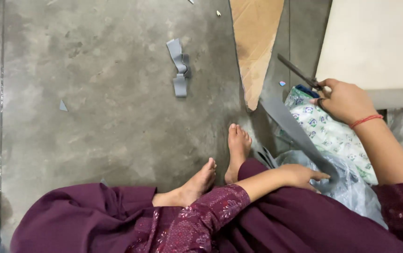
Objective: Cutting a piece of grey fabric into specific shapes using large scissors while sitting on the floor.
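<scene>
Purple cloth draped my lap. My left hand (300,177) pinched the lower end of a smooth grey strip (295,131); just above that strip, my right hand (344,100) gripped metal scissors (300,72), blades parted, beside a pointed cardboard sheet (255,42) on rough concrete floor (108,93).

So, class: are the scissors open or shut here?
Cannot tell: the right hand hides the handles of the scissors, and the blades show as one dark line.

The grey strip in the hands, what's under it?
Under the grey strip lie a patterned white-and-green bag and clear plastic. The left hand holds its lower end; the right hand holds scissors. The floor below the bags is covered.
</scene>
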